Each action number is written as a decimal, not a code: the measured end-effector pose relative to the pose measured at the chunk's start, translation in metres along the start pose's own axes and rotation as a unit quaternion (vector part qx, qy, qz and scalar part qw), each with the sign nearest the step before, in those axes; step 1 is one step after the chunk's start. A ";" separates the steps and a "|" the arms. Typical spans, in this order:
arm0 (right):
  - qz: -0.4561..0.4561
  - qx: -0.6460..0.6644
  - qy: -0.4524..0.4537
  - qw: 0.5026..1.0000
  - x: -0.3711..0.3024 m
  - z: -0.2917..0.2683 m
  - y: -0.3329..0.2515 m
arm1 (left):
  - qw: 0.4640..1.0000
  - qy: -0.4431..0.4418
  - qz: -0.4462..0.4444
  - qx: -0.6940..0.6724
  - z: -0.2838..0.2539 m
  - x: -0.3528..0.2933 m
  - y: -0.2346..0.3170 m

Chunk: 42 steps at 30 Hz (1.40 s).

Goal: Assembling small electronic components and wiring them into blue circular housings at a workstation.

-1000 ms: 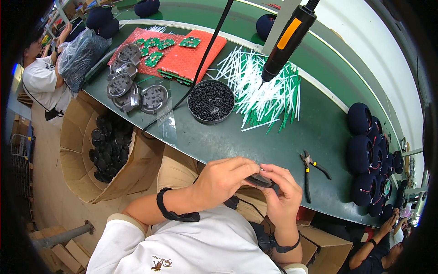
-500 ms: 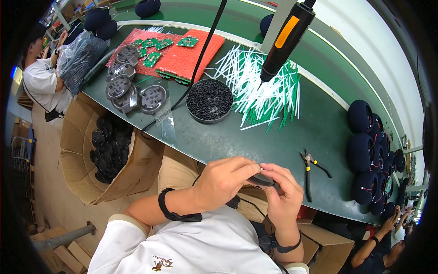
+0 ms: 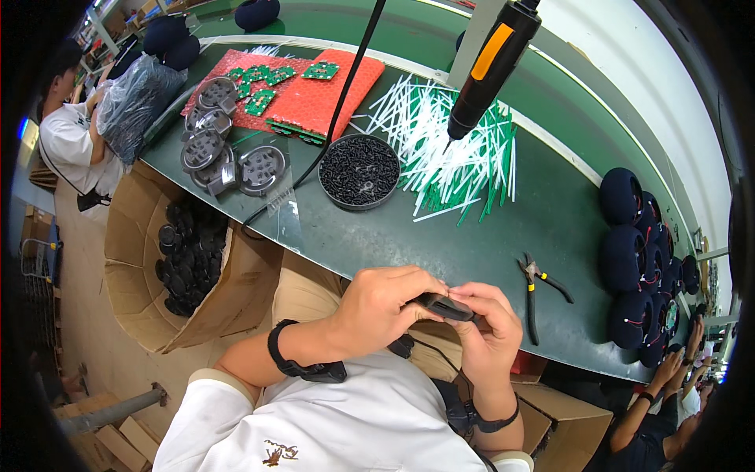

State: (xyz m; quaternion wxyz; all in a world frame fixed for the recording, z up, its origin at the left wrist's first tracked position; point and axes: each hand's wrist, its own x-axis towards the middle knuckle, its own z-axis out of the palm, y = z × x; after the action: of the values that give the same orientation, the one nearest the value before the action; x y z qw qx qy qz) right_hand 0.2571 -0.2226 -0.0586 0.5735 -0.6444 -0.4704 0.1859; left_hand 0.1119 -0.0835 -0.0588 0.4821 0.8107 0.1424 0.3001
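Between my two hands, just over the near table edge, is a dark flat plastic part [image 3: 447, 306] with a rounded outline, tilted so its edge faces up. My left hand [image 3: 387, 305] pinches one side of it, and my right hand [image 3: 489, 318] grips the other with thumb and fingers. Much of the part is hidden by my fingers. Past my hands, a round tray of small black screws [image 3: 359, 173] stands on the green table [image 3: 425, 244]. A black and orange electric screwdriver [image 3: 491, 71] hangs tip down over a pile of white and green strips [image 3: 452, 157].
Cutting pliers [image 3: 535, 291] lie right of my hands. Dark blue padded rounds [image 3: 625, 256] are stacked at the right. Grey round housings [image 3: 208, 149] and green circuit boards [image 3: 259, 101] on red bubble wrap [image 3: 326, 102] sit left. A cardboard box [image 3: 252, 291] holds black parts. People work at both sides.
The dark part has turned in my hands and more of its edge shows. My left fingers have shifted their hold; my right hand has barely moved.
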 end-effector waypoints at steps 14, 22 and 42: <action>-0.146 -0.252 -0.050 0.955 0.004 -0.007 0.010 | 0.973 -0.033 0.121 0.195 0.002 -0.019 -0.020; -0.007 -0.193 -0.043 0.980 0.015 -0.010 0.007 | 0.963 -0.082 0.111 0.233 0.002 -0.024 -0.009; -0.003 -0.223 -0.132 0.966 0.034 -0.017 0.013 | 0.984 -0.037 0.068 0.158 0.002 -0.027 -0.026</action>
State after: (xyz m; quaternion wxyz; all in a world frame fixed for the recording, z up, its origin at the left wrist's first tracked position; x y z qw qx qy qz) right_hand 0.2919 -0.2032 -0.0561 0.3492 -0.7242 -0.5732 0.1581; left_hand 0.0934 -0.0862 -0.0916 0.3315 0.8949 0.1145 0.2759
